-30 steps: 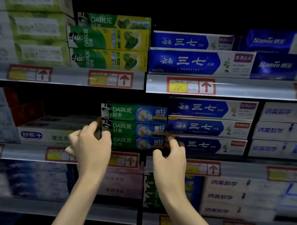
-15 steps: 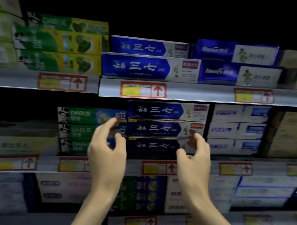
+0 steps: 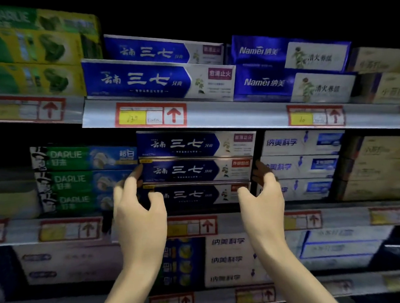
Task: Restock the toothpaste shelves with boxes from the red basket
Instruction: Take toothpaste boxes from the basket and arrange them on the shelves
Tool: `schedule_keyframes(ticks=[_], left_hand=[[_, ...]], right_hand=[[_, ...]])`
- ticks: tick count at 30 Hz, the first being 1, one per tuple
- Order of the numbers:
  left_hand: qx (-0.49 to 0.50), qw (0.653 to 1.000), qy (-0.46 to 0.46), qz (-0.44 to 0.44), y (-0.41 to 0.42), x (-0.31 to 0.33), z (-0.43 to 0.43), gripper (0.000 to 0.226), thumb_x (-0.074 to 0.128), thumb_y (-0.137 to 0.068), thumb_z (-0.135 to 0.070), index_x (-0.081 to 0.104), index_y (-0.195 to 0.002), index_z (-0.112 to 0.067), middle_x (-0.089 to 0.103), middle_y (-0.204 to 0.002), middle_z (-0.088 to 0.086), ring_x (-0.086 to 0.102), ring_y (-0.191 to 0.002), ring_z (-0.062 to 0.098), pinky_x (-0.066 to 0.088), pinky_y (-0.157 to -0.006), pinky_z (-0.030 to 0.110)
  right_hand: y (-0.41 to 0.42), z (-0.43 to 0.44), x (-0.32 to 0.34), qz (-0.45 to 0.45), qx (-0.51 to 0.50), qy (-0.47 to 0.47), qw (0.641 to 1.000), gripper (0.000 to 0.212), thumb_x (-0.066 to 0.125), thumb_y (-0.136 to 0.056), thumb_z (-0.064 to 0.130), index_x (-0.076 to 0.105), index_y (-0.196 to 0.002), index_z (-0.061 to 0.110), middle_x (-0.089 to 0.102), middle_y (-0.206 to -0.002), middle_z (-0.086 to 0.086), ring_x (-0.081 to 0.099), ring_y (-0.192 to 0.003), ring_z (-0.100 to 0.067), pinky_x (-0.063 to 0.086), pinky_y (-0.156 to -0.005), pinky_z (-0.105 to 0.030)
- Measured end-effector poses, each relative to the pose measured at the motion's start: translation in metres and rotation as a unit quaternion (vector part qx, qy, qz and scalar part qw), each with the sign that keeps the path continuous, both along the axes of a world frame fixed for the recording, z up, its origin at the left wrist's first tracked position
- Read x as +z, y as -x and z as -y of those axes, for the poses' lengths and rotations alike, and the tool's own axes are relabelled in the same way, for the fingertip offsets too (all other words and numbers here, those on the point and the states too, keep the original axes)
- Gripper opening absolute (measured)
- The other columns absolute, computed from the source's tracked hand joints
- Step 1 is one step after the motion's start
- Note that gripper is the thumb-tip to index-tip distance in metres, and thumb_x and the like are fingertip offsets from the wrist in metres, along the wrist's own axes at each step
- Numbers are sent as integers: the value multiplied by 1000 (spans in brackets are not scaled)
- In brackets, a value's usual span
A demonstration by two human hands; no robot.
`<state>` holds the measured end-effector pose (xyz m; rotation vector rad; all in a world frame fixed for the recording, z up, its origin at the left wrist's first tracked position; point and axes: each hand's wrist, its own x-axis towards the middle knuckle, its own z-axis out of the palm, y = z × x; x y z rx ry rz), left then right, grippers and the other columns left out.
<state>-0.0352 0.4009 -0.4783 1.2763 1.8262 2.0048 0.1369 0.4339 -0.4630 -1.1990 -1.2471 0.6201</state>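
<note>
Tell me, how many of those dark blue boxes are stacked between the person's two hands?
3, stacked on the middle shelf: the top box, the middle box with fingers at both ends, and the bottom box, partly covered by the left hand and right hand. More may sit behind.

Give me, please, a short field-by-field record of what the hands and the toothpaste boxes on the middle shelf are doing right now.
left hand: fingers at the left end of the middle blue box, thumb in front of the bottom one
right hand: fingers at the right end of the same box
grip: contact unclear
middle blue box: second in a stack of three
left neighbour: three green Darlie boxes
right neighbour: white boxes
red basket: not in view
</note>
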Motion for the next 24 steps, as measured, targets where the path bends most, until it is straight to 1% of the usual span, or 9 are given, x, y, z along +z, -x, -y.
schedule_keyframes(ticks=[3,7,11,14,16,18,21,23,24], left_hand=[[0,1000,2,28,-7,2,3,36,52,-101,-14,53,-135,-28,43,-139,-14,46,-124,10,40,-94,34],[15,998,29,55,-6,3,3,44,50,-98,-27,50,-141,-21,51,-145,6,49,-133,32,47,-106,57],[9,995,56,78,-7,5,5,55,48,-92,-35,45,-144,-18,51,-147,16,47,-135,45,46,-104,67],[-6,995,51,87,-10,10,9,60,47,-93,-35,41,-150,-20,46,-154,12,44,-140,40,43,-110,64],[-13,993,55,99,-9,10,9,59,49,-98,-24,36,-156,-21,41,-159,5,41,-144,35,40,-115,58],[-16,993,58,97,-5,8,6,57,48,-95,-22,40,-152,-24,49,-150,17,46,-136,48,44,-106,68],[-19,993,67,97,-2,5,3,57,46,-89,-28,43,-147,-25,50,-143,28,44,-132,56,42,-100,74],[-21,993,68,99,-3,5,4,60,45,-89,-29,41,-149,-26,52,-145,23,45,-133,54,44,-101,73],[-20,993,63,94,-6,6,5,59,46,-91,-28,41,-150,-25,52,-146,18,46,-134,51,45,-103,70]], right_hand=[[-2,2,-2,8,10,-3,1000,42,56,-93,5,59,-121,36,60,-121,9,58,-107,-7,50,-92,-31],[-3,4,-4,15,16,-10,1000,43,58,-93,3,56,-104,44,63,-115,12,59,-106,-6,48,-83,-22],[-1,5,-2,-7,12,-23,1000,51,58,-94,1,54,-124,42,63,-116,21,58,-103,7,41,-75,-9],[-1,5,-1,-12,10,-23,1000,52,58,-94,1,51,-117,47,62,-112,27,55,-99,17,42,-72,-5],[-1,4,-2,-9,5,-21,1000,48,58,-94,1,55,-111,45,64,-110,24,59,-100,11,43,-70,-6],[-2,3,-4,-1,-4,-21,1000,49,57,-93,1,61,-126,37,66,-117,17,61,-106,2,44,-74,-8],[-2,2,-5,2,-8,-18,1000,55,57,-93,2,56,-142,27,66,-124,13,62,-104,5,50,-81,-10],[-2,2,-6,4,-8,-19,1000,59,57,-94,4,51,-148,27,63,-134,11,60,-116,-1,52,-93,-19],[-2,2,-6,3,-7,-20,1000,60,57,-94,4,50,-149,27,63,-135,10,60,-113,2,52,-88,-15]])
